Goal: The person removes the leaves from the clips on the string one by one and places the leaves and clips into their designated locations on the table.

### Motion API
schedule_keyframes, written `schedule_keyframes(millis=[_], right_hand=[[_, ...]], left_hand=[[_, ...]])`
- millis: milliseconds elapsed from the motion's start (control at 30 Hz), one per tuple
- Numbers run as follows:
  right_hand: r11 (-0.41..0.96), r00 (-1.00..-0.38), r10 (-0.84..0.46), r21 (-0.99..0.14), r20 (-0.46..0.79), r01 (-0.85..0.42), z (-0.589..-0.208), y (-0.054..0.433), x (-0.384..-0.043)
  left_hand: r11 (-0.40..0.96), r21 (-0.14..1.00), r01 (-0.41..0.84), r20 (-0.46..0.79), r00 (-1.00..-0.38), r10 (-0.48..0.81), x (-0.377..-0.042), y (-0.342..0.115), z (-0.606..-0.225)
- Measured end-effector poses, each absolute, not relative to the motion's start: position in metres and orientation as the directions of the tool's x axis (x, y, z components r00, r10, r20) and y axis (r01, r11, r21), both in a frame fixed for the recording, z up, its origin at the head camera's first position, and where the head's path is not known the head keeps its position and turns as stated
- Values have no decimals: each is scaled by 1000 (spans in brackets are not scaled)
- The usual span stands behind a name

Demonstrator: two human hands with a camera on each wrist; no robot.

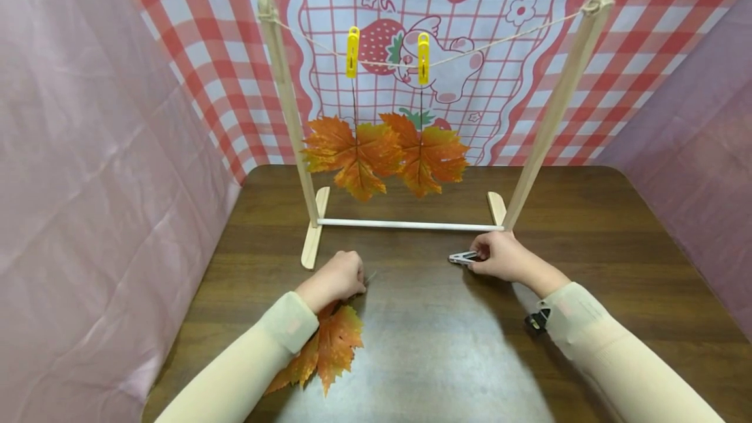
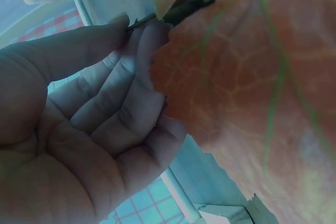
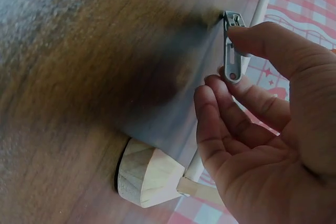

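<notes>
My left hand (image 1: 339,276) pinches the thin stem of an orange artificial maple leaf (image 1: 337,344), which lies partly under the wrist. In the left wrist view the leaf (image 2: 247,77) fills the right side, its stem between thumb and forefinger. Near the rack's right foot, my right hand (image 1: 499,256) holds a grey clothespin (image 1: 462,258) between thumb and fingers, just above the table. On the rack's string, two yellow clothespins (image 1: 352,52) hold two more orange leaves (image 1: 355,155) by their stems, the leaves overlapping at their edges.
A wooden rack has a left post (image 1: 288,109), a right post (image 1: 555,109) and a white crossbar (image 1: 411,224) low between them. It stands on a brown table (image 1: 411,344). Behind hangs a red checked strawberry cloth (image 1: 223,38), with pink cloth (image 1: 76,181) at the left.
</notes>
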State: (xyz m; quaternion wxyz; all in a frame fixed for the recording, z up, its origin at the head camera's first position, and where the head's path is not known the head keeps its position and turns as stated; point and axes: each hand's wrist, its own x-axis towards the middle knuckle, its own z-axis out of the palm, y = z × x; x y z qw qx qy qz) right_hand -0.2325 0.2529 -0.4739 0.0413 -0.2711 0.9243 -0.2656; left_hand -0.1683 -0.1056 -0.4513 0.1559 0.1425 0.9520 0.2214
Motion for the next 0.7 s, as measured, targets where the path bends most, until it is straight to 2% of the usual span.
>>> schedule_keyframes(millis=[300, 700], right_hand=[[734, -849, -525, -472, 60, -488, -478, 253, -234], [739, -850, -526, -475, 36, -478, -475, 252, -233]], left_hand=[[872, 434, 227, -191, -923, 335, -169, -106, -453], [878, 426, 219, -183, -929, 321, -169, -106, -453]])
